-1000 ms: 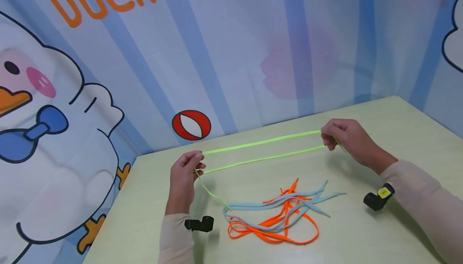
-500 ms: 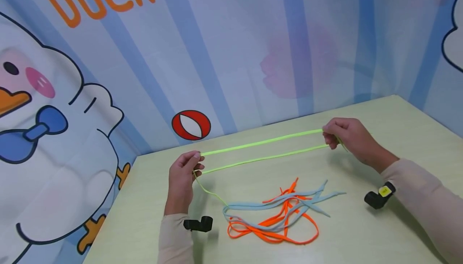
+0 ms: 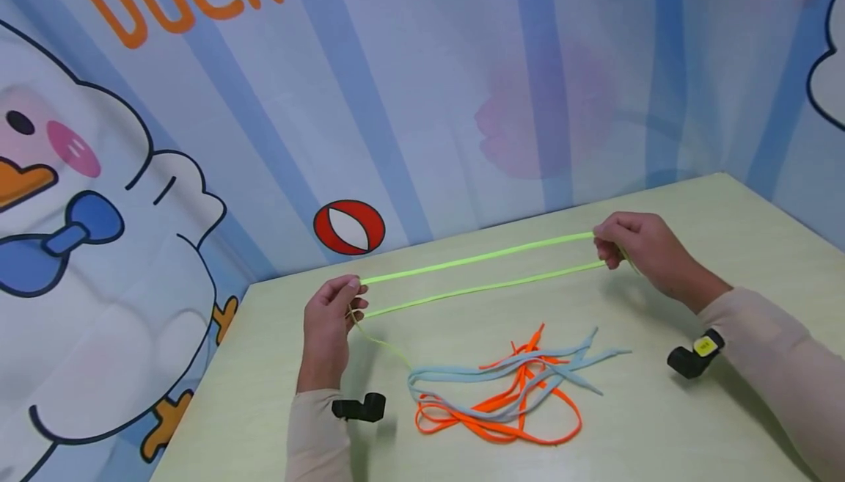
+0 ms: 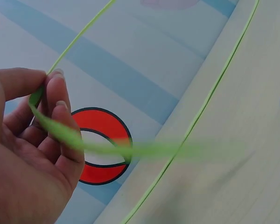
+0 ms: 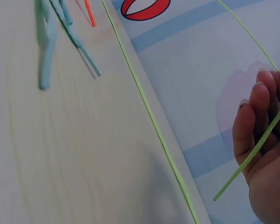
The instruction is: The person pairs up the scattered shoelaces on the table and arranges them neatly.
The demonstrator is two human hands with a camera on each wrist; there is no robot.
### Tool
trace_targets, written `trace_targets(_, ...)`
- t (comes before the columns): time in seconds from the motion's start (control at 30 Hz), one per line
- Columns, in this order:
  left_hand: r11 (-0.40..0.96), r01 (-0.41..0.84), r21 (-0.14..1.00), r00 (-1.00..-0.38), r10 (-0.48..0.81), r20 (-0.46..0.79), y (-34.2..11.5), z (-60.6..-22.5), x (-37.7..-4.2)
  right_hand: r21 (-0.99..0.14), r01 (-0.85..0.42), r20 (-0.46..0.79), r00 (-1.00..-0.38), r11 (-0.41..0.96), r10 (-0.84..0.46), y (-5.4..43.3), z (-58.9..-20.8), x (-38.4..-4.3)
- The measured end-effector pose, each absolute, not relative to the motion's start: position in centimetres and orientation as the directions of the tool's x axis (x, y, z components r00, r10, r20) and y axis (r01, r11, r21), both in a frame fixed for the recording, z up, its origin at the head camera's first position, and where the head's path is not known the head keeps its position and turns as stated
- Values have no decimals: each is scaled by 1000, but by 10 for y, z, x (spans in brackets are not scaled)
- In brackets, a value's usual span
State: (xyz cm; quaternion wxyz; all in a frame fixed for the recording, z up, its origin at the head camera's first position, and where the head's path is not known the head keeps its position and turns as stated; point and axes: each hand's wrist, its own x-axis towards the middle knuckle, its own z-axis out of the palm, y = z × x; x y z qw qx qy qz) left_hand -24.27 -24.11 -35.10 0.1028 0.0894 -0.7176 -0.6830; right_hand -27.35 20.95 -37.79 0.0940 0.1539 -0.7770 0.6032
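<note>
A person in beige sleeves holds a yellow-green lace stretched above a pale bench, its long axis running left to right between two hands and roughly following the bench's back edge. The left hand pinches one end of the span between thumb and fingers; the right hand pinches the other. Two nearly parallel strands span the gap, both slanting away from the wearer toward the right. A loose tail drops from the left hand toward light-blue laces below, while a short free end hangs across the right palm. The blue laces lie bent at the left, tips pointing right, tangled with an orange lace that has one tip aimed toward a striped backdrop with a duck print.
</note>
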Motion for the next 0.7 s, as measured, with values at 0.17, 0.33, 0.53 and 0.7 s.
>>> trace_targets(0.17, 30, -4, 1000, -956, -292, 5, -243, -351, -243, -910, -342, 326, -940, 233, -105, 210, -379, -274)
trace_targets(0.33, 24, -9, 1000, -951, -308, -1, -244, -350, -242, -907, -344, 329, -939, 243, -99, 212, -378, -275)
trace_targets(0.53, 26, -15, 1000, -951, -308, -6, -245, -349, -242, -909, -329, 318, -944, 256, -86, 214, -379, -276)
trace_targets(0.7, 21, -8, 1000, -950, -313, -1, -246, -350, -242, -910, -328, 320, -945, 253, -72, 216, -379, -277)
